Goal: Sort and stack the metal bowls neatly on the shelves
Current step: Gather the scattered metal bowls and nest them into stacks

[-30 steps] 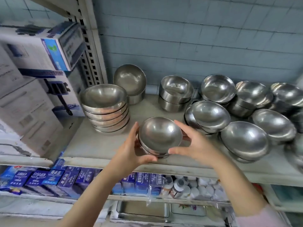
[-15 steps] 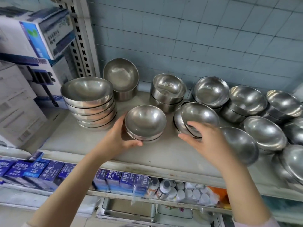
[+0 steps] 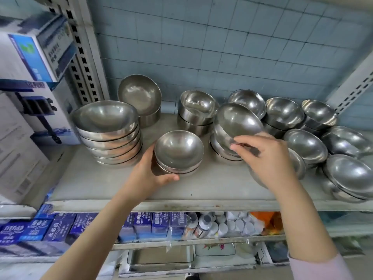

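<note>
Centre frame: left hand (image 3: 149, 174) cups an upright bowl stack (image 3: 178, 152) on the shelf (image 3: 212, 184), thumb and fingers curled round it. To its right, right hand (image 3: 268, 160) fingers pinch the lower rim of a tilted bowl (image 3: 236, 122), mouth facing the viewer.

Steel bowls stand in loose groups on a worn grey shelf (image 3: 212, 184). At its left end rises a tall stack (image 3: 105, 136) of wide bowls. Behind that, a tilted bowl (image 3: 140, 93) rests in a deeper one. A low stack (image 3: 178, 152) sits at centre, towards the front edge, with two nested deep bowls (image 3: 196, 110) further back. Just to the right, a leaning stack (image 3: 234, 126) has its top bowl askew. The right end is crowded with bowls (image 3: 306, 145), some single and some nested, many touching one another.
</note>
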A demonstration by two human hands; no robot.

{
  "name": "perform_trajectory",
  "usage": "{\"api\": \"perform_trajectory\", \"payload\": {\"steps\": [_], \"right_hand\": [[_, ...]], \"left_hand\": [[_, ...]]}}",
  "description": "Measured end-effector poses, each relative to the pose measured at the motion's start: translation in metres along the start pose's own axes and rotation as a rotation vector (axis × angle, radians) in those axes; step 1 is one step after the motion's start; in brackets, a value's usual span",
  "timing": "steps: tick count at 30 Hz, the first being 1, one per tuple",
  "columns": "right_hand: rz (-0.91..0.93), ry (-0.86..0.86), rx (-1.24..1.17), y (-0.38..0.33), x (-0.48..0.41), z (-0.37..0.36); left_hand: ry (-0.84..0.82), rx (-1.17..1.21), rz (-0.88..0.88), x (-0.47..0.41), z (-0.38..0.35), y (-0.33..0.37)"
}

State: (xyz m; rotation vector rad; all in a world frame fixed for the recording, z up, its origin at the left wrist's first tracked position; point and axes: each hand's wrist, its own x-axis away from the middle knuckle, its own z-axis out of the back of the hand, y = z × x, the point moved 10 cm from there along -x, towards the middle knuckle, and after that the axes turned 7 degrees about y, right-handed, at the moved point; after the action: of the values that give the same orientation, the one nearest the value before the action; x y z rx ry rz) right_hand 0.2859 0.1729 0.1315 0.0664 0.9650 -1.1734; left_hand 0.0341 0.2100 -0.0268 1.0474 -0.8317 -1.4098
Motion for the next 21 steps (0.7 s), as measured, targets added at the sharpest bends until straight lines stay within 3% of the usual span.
{"api": "perform_trajectory", "payload": {"steps": [6,21], "right_hand": [[0.26,-0.169,-0.008,-0.064,0.011,-0.075],[0.175,-0.311,-0.041,-0.048,0.026,-0.1]], "left_hand": [[0.03,0.006,-0.067,0.002,0.002,0.012],[-0.022,0.027,-0.159,0.001,-0.004,0.019]]}}
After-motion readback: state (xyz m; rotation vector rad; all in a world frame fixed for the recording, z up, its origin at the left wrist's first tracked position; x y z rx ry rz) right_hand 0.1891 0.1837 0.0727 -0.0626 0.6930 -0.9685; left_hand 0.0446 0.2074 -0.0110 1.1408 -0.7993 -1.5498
